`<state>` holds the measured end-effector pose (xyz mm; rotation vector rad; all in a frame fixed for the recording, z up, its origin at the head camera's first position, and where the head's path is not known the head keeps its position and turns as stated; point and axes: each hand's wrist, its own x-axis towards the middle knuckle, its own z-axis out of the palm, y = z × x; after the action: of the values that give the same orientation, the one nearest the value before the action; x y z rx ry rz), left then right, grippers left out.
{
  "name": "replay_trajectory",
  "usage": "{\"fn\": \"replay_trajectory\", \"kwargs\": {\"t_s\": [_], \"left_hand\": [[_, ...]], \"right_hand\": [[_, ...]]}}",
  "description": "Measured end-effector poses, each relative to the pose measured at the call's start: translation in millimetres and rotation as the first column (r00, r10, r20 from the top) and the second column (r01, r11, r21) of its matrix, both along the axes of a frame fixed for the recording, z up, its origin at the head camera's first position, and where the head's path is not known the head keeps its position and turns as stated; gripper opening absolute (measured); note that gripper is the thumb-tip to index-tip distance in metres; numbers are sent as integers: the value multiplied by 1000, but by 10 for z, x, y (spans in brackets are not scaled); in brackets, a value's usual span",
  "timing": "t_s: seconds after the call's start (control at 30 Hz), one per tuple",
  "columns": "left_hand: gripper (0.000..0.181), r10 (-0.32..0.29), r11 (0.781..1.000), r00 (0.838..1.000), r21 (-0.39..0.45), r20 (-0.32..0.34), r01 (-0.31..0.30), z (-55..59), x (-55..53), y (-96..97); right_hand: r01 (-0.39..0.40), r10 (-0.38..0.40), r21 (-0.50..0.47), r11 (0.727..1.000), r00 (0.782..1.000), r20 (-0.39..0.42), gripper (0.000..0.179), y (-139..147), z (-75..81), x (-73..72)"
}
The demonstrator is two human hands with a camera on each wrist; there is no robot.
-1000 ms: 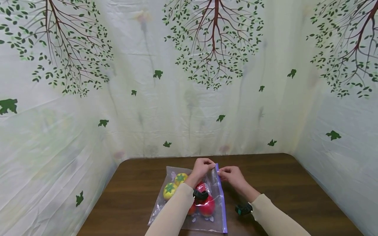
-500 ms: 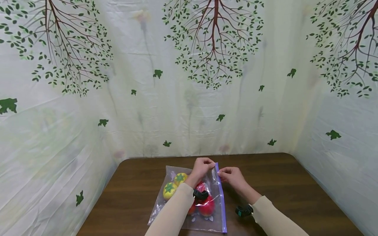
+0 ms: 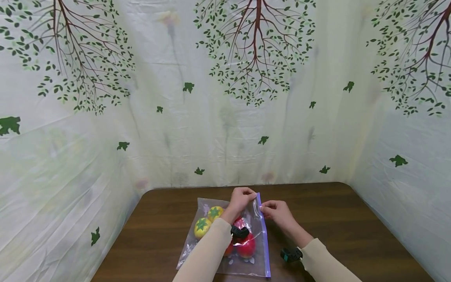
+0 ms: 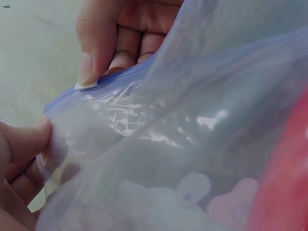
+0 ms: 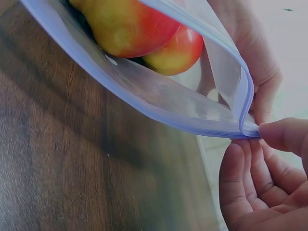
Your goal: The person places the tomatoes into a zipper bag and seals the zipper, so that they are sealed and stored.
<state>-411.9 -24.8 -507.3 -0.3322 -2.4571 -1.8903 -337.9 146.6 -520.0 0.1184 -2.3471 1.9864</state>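
Note:
A clear zip bag (image 3: 258,262) with a purple slide-zip edge (image 3: 264,235) lies on the table, holding several round fruits. Two are yellow with green star-shaped tops (image 3: 202,227); others are red (image 3: 246,246), partly hidden by the left arm. My left hand (image 3: 241,199) pinches the bag's far corner beside the zip. Just nearer along that edge, my right hand (image 3: 276,210) pinches the zip, its thumb on a small white slider (image 4: 86,86) in the left wrist view. Seen from the right wrist, the bag's mouth gapes, with red-and-yellow fruits (image 5: 130,29) inside.
The brown wooden table (image 3: 338,219) ends at a far edge just beyond the hands. Pale curtains (image 3: 225,149) printed with trees and leaves hang behind it and along both sides. Each wrist wears a black band (image 3: 290,253).
My right hand and forearm have shifted slightly nearer along the zip edge. The bag's far corner is a little higher in the head view; my left hand keeps its pinch there.

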Motion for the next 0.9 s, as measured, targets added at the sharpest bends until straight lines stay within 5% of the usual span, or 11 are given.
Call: {"fn": "replay_trajectory", "kwargs": {"t_s": [0.9], "left_hand": [[7,27,999,999,-19,28,-26,63,61,-28]], "right_hand": [[-64,64,-5,998,997,-36,18,-8,-94,81]]}}
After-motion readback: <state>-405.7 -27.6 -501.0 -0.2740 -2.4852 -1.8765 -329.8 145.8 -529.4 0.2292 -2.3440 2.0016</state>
